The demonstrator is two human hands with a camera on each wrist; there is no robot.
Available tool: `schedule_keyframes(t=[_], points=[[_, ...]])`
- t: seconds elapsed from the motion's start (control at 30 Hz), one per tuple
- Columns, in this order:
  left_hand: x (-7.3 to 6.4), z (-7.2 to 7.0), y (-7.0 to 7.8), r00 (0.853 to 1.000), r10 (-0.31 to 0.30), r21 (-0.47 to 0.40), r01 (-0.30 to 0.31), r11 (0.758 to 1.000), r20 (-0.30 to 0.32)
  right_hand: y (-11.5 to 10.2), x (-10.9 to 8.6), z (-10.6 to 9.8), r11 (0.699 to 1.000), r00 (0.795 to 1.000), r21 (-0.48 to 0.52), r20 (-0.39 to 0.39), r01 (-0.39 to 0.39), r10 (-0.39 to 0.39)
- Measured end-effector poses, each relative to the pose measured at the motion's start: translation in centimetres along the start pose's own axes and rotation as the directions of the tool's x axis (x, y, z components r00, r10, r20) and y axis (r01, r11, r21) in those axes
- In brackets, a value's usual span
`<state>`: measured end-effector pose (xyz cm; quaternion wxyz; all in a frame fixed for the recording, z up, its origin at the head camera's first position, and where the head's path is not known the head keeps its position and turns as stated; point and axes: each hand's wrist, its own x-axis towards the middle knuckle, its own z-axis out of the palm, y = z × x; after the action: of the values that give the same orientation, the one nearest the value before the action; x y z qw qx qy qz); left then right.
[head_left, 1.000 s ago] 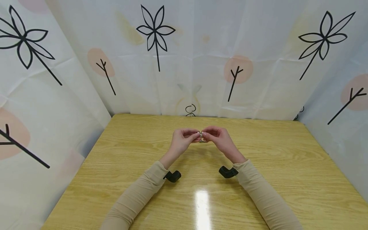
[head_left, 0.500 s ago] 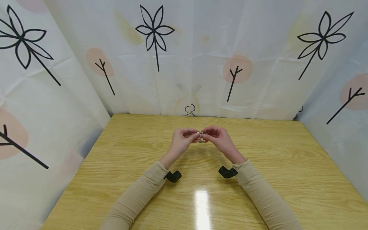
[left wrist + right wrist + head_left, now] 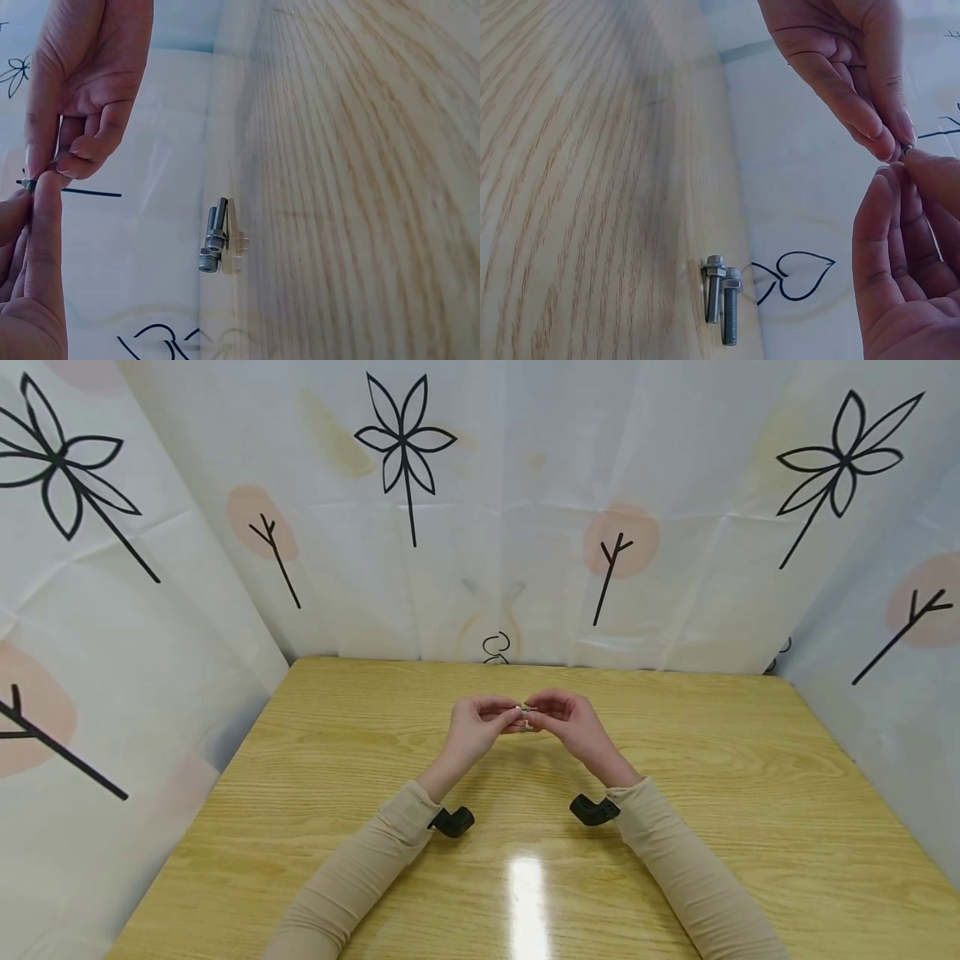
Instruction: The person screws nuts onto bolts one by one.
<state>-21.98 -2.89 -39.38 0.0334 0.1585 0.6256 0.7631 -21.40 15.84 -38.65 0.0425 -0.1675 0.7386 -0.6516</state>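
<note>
Both hands meet fingertip to fingertip above the far middle of the table. My left hand [image 3: 474,727] pinches one end of a small metal bolt [image 3: 528,708] between thumb and fingers. From the other side, my right hand [image 3: 572,723] pinches the same bolt with its thumb and index finger. Fingertips cover most of the bolt, and I cannot tell whether a nut is on it. Below the hands, two silver bolts lie side by side on the table, a front bolt [image 3: 218,225] and a second bolt [image 3: 209,260], each with a nut near its head.
The wooden table [image 3: 360,752] reaches back to a white curtain [image 3: 495,560] printed with flowers and twigs, which also hangs along both sides. Black curved mounts stick out at the left cuff [image 3: 452,822] and the right cuff [image 3: 595,810].
The right thumb and fingers have shifted slightly at the bolt, and more of its shaft shows between the fingertips. Both arms keep their place.
</note>
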Motion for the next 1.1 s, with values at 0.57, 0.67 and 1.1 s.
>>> schedule_keyframes(t=[0.57, 0.67, 1.1], points=[[0.04, 0.16, -0.37, 1.000, -0.015, 0.014, 0.015, 1.000, 0.000, 0.39, 0.08, -0.42, 1.000, 1.000, -0.020, 0.006, 0.020, -0.020], [0.14, 0.19, -0.47, 1.000, -0.013, 0.017, 0.013, 1.000, 0.003, 0.38, 0.15, -0.42, 0.999, 1.000, -0.042, 0.004, -0.008, 0.008], [0.04, 0.22, -0.28, 1.000, -0.023, 0.012, 0.023, 1.000, -0.004, 0.14, 0.14, -0.41, 1.000, 1.000, -0.016, 0.017, -0.018, 0.019]])
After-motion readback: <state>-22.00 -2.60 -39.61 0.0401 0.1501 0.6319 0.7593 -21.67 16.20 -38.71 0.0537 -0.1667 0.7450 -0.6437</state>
